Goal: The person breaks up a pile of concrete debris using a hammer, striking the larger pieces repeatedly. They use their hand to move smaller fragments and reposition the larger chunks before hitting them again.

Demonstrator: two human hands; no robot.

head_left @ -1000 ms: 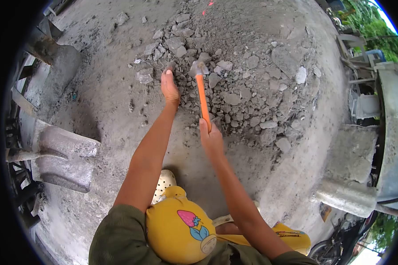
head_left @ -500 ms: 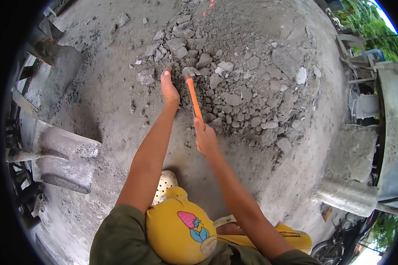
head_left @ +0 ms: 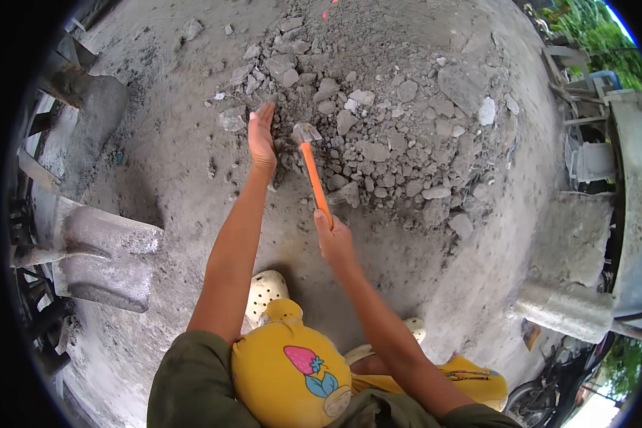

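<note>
My right hand (head_left: 336, 241) is wrapped round the lower part of the orange handle of a claw hammer (head_left: 315, 178). The hammer's metal head points away from me, over the left side of a heap of broken concrete (head_left: 378, 151). To the left of the hammer head, my left hand (head_left: 262, 137) is held edge-on with its fingers stretched out and nothing in it. It is close to the rubble at the heap's left edge, where a grey chunk (head_left: 232, 119) lies just beyond the fingers.
On the left, a metal shovel blade (head_left: 107, 253) lies on the concrete floor, with another shovel (head_left: 103, 107) farther off. A concrete block (head_left: 567, 310) stands at the right, and a motorcycle (head_left: 531, 403) at the lower right. My pale clog (head_left: 267, 292) is on the floor.
My left hand has shifted slightly left, away from the hammer. The hammer and my right hand have come a little nearer to me. Some rubble beside the hammer has moved.
</note>
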